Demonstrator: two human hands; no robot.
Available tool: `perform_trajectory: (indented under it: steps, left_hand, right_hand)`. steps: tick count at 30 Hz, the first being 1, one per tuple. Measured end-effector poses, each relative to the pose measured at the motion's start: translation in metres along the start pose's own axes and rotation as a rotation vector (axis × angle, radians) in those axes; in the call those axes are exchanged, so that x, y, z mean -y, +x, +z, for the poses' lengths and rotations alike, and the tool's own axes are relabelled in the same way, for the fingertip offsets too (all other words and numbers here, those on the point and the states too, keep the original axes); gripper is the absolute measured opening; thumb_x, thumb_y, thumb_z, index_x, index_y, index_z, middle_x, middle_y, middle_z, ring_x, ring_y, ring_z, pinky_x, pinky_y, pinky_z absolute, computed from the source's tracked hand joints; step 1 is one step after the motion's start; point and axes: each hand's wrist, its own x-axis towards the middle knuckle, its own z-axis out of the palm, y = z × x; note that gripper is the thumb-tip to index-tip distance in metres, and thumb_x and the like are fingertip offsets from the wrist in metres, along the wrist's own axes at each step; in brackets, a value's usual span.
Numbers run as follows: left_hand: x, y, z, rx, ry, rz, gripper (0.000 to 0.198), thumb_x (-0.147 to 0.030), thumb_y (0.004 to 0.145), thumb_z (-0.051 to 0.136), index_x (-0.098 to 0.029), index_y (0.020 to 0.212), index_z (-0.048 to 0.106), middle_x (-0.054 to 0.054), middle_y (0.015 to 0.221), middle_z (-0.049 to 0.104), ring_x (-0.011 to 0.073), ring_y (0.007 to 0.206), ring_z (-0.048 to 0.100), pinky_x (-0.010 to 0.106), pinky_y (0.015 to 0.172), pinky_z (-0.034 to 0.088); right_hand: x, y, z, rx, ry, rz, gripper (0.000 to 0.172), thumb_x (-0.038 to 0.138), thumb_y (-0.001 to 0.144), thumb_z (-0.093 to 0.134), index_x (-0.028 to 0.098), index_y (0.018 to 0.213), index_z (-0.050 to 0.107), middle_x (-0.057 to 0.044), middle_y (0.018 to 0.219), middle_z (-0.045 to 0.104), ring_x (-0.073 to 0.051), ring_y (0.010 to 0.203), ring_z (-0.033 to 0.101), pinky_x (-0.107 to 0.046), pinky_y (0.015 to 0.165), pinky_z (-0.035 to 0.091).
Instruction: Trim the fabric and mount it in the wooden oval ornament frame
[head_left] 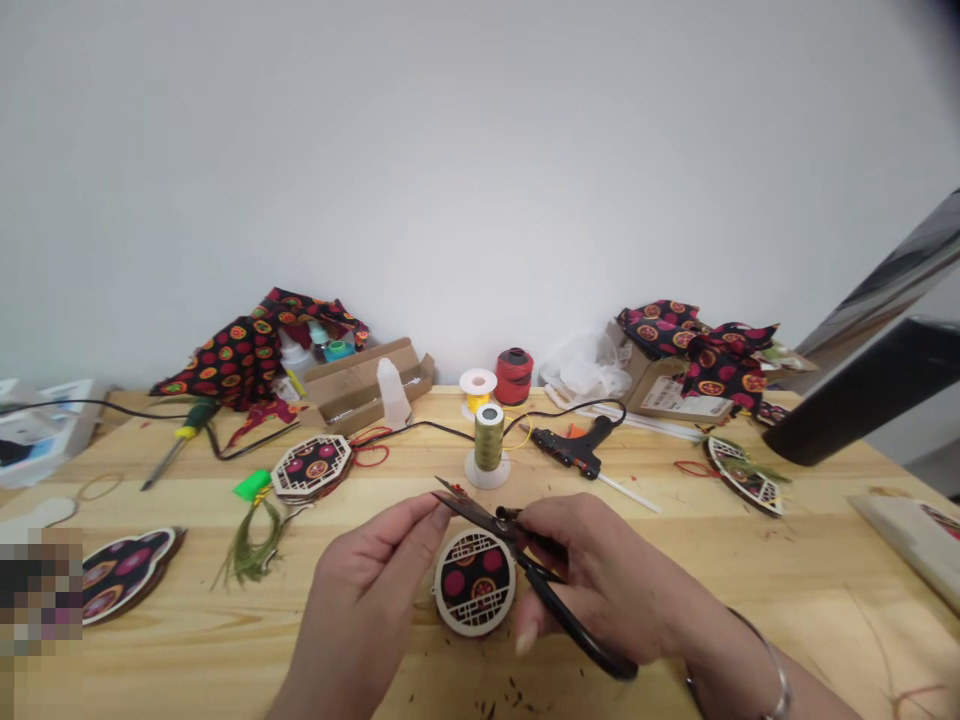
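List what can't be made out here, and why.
All in the head view:
- Left hand: whether it pinches anything by the scissors; the hand itself hides it.
- Right hand: grip inside the handles, partly hidden by the hand.
- Far-left ornament: left end, behind a pixelated patch.
- Right-hand carton: contents, under patterned cloth.
- Pale board: cut off by the right edge.

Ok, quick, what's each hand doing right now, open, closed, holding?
Left hand: closed, thumb and finger pinched at the blade tips; can't tell what's between them.
Right hand: closed, holding black scissors, blades slightly parted.
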Motion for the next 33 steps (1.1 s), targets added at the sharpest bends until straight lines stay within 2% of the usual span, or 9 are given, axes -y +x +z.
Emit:
perform_trajectory:
  steps: [4, 8, 11, 14, 18, 22, 28, 33]
  left_hand:
    - [0.002, 0.000, 0.001, 0.026, 0.016, 0.008, 0.018, -0.036, 0.071, 0.068, -0.025, 0.079, 0.080, -0.005, 0.045, 0.050, 0.0121, 0.042, 0.037, 0.019, 0.041, 0.036]
    - [0.004, 0.001, 0.002, 0.060, 0.022, 0.047, 0.018, -0.034, 0.072, 0.068, -0.025, 0.082, 0.080, -0.004, 0.057, 0.065, 0.0123, 0.049, 0.050, 0.016, 0.048, 0.044]
    - [0.003, 0.001, 0.001, 0.072, 0.035, 0.072, 0.018, -0.034, 0.074, 0.067, -0.025, 0.084, 0.080, -0.005, 0.055, 0.066, 0.0119, 0.049, 0.054, 0.015, 0.047, 0.045]
    - [0.003, 0.000, 0.001, 0.072, 0.009, 0.076, 0.017, -0.031, 0.075, 0.067, -0.026, 0.085, 0.080, -0.006, 0.054, 0.067, 0.0122, 0.051, 0.059, 0.014, 0.047, 0.047]
    - [0.003, -0.001, 0.001, 0.083, -0.080, 0.061, 0.016, -0.028, 0.075, 0.067, -0.026, 0.085, 0.079, -0.005, 0.065, 0.074, 0.0155, 0.068, 0.068, 0.014, 0.058, 0.052]
    - [0.002, -0.002, 0.001, 0.099, -0.111, 0.063, 0.015, -0.027, 0.075, 0.067, -0.027, 0.084, 0.080, -0.005, 0.073, 0.078, 0.0152, 0.070, 0.070, 0.014, 0.059, 0.053]
    - [0.002, 0.000, 0.002, 0.091, -0.119, 0.088, 0.016, -0.024, 0.074, 0.068, -0.027, 0.084, 0.080, -0.006, 0.063, 0.075, 0.0118, 0.059, 0.066, 0.011, 0.050, 0.049]
    - [0.004, -0.001, 0.001, 0.111, -0.108, 0.086, 0.018, -0.024, 0.076, 0.067, -0.029, 0.088, 0.079, -0.006, 0.066, 0.075, 0.0094, 0.055, 0.061, 0.010, 0.048, 0.046]
  right_hand:
    - [0.000, 0.000, 0.000, 0.001, 0.048, -0.005, 0.007, 0.024, 0.076, 0.067, 0.018, 0.073, 0.065, 0.006, 0.060, 0.057, -0.008, 0.054, 0.039, -0.018, 0.049, 0.028]
    - [-0.006, 0.000, 0.001, -0.012, -0.019, 0.038, 0.016, 0.030, 0.075, 0.068, 0.016, 0.070, 0.062, 0.004, 0.061, 0.058, -0.009, 0.055, 0.040, -0.019, 0.049, 0.030]
    - [-0.008, 0.000, 0.002, -0.011, -0.006, 0.066, 0.025, 0.037, 0.073, 0.072, 0.015, 0.067, 0.063, 0.003, 0.062, 0.059, -0.009, 0.057, 0.043, -0.019, 0.050, 0.031]
    - [-0.005, 0.001, 0.003, 0.010, 0.088, 0.070, 0.023, 0.037, 0.073, 0.073, 0.015, 0.069, 0.065, 0.003, 0.063, 0.062, -0.010, 0.058, 0.045, -0.019, 0.050, 0.033]
    - [-0.003, 0.002, 0.004, 0.028, 0.182, 0.054, 0.019, 0.033, 0.075, 0.071, 0.015, 0.072, 0.065, 0.003, 0.064, 0.065, -0.009, 0.060, 0.047, -0.018, 0.052, 0.035]
    - [-0.007, 0.002, 0.005, 0.014, 0.136, 0.073, 0.016, 0.029, 0.075, 0.070, 0.015, 0.071, 0.065, 0.002, 0.063, 0.066, -0.010, 0.057, 0.046, -0.019, 0.050, 0.034]
    - [-0.011, 0.002, 0.007, -0.002, 0.133, 0.112, 0.021, 0.033, 0.072, 0.073, 0.014, 0.068, 0.065, 0.001, 0.062, 0.065, -0.011, 0.058, 0.048, -0.019, 0.049, 0.033]
    - [-0.012, 0.003, 0.007, 0.005, 0.140, 0.101, 0.023, 0.036, 0.071, 0.074, 0.015, 0.066, 0.066, 0.001, 0.062, 0.064, -0.011, 0.059, 0.049, -0.019, 0.049, 0.033]
